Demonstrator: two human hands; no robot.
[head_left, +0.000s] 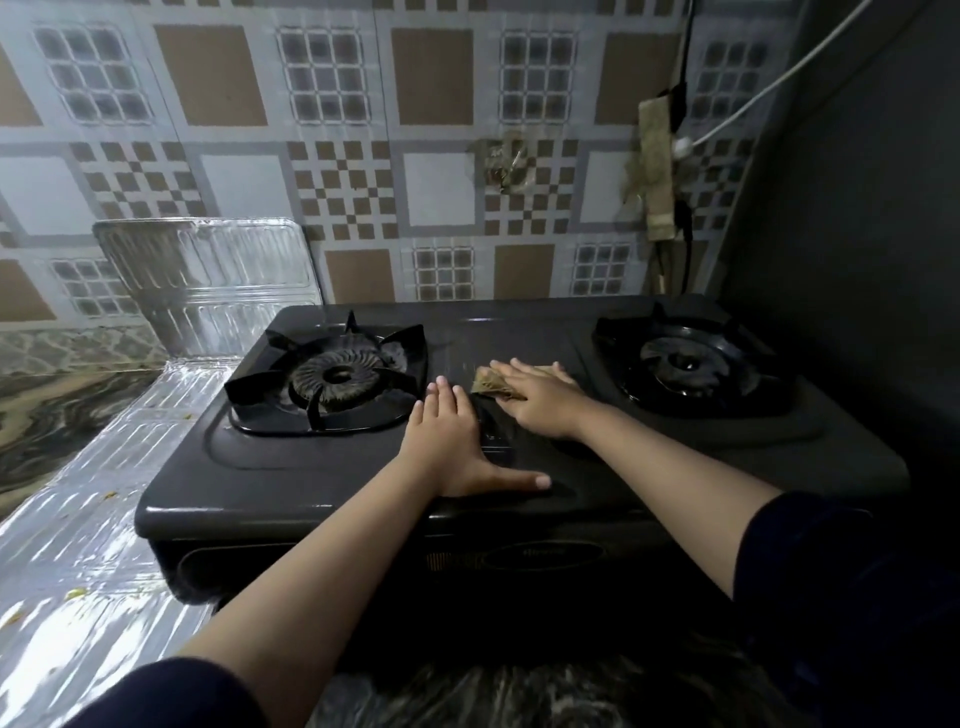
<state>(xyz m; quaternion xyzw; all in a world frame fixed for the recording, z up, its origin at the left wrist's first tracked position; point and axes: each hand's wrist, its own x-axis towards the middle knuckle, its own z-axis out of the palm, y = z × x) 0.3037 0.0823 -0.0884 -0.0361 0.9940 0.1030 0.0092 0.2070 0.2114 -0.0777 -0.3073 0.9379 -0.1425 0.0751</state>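
Observation:
A black two-burner gas stove (322, 483) stands on the counter in front of me. My left hand (452, 441) lies flat on the stove top between the burners, fingers straight and thumb spread to the right. My right hand (540, 400) presses a small brownish cloth (488, 387) flat against the stove's middle, just beyond my left hand. The left burner (337, 374) carries a black pan support. The right burner (685, 364) sits in a glossy black dish.
Silver foil sheeting (104, 525) covers the counter to the left, with a foil panel (208, 275) leaning on the tiled wall. A power strip and cables (670, 156) hang on the wall at the back right. A dark wall (857, 234) closes in on the right side.

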